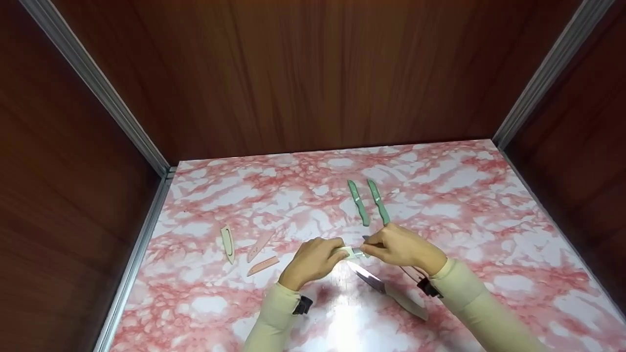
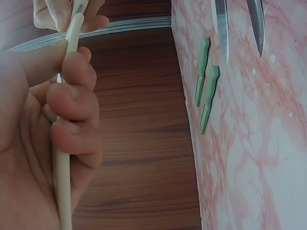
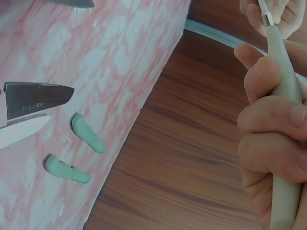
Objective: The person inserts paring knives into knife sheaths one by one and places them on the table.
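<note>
My left hand [image 1: 313, 259] grips a cream knife sheath [image 2: 61, 182], its fingers curled round the long flat piece. My right hand [image 1: 403, 248] holds a knife by its cream handle [image 3: 285, 203]. A short stretch of that knife's blade [image 1: 359, 253] shows between the two hands, in line with the sheath; the rest of the blade is hidden. On the table just in front of the hands lies another cream-handled knife [image 1: 408, 303], its bare blade pointing away to the left. A dark blade [image 3: 41, 98] with lettering and a paler blade [image 3: 24, 130] appear in the right wrist view.
Two green knives [image 1: 358, 203] [image 1: 378, 201] lie side by side beyond the hands. To the left rest a cream sheath [image 1: 228, 244] and two pink sheaths [image 1: 259, 247] [image 1: 263, 265]. Brown wooden panels [image 1: 313, 73] wall the marbled table [image 1: 210, 305] at the back and sides.
</note>
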Demonstrator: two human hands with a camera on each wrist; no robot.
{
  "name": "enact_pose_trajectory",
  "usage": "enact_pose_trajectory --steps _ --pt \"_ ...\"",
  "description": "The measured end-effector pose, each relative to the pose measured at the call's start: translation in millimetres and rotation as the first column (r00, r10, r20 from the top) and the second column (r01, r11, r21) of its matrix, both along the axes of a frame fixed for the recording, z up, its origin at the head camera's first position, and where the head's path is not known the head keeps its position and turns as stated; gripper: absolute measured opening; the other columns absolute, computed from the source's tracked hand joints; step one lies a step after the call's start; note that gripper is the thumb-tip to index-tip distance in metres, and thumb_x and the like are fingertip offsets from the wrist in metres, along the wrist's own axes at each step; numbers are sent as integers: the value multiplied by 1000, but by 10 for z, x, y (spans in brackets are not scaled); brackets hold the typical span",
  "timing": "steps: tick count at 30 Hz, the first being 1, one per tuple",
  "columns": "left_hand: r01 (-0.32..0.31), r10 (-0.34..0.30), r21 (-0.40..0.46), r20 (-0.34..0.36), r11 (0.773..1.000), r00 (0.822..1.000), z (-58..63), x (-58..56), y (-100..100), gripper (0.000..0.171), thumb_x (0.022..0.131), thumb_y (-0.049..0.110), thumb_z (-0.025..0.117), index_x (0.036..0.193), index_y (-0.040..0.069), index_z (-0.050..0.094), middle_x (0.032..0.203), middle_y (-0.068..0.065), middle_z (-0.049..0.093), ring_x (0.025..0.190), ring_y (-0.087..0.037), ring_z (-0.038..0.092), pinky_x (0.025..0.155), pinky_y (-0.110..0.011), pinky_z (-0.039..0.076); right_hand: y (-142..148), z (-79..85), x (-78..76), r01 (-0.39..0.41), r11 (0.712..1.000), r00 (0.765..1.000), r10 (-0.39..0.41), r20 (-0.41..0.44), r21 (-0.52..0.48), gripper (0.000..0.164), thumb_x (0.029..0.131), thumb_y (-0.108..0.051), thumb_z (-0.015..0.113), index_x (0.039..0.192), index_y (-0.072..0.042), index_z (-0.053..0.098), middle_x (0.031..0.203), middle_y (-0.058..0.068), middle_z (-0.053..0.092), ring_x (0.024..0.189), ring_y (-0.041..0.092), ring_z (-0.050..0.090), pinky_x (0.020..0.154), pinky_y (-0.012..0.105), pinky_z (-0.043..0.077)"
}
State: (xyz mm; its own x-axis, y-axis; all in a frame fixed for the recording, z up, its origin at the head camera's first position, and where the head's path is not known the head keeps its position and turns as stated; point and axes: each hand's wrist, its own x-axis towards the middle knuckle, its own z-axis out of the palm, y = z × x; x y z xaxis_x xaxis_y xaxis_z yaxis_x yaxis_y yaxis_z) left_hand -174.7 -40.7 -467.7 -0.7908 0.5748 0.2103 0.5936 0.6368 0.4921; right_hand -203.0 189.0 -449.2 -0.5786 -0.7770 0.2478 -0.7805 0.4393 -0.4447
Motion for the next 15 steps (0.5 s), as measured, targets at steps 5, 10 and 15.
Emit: enact_pose_trajectory --steps 5,10,15 --pt "0 0 6 -26 1000 1000 -1 0 16 23 89 35 49 73 19 49 54 10 29 46 -3 29 45 -20 29 -10 2 -2 -13 1000 1000 13 -7 -23 28 86 -24 57 59 -23 52 48 -18 24 39 -7 20 34 15 20" --pt "-17 16 -15 -42 1000 999 18 -9 42 24 88 36 50 71 19 48 54 10 28 48 -3 31 47 -21 30 -26 10 -10 2 1000 1000 -2 -4 -14 26 86 -25 57 60 -24 54 47 -20 26 38 -8 22 34 14 21" --pt "-19 18 -23 -17 1000 1000 20 -16 63 23 89 37 48 73 19 49 54 10 30 48 -3 32 47 -21 30 -39 15 -16 -6 1000 1000 5 -18 -11 28 86 -23 57 59 -24 52 48 -20 24 39 -8 20 34 14 20"
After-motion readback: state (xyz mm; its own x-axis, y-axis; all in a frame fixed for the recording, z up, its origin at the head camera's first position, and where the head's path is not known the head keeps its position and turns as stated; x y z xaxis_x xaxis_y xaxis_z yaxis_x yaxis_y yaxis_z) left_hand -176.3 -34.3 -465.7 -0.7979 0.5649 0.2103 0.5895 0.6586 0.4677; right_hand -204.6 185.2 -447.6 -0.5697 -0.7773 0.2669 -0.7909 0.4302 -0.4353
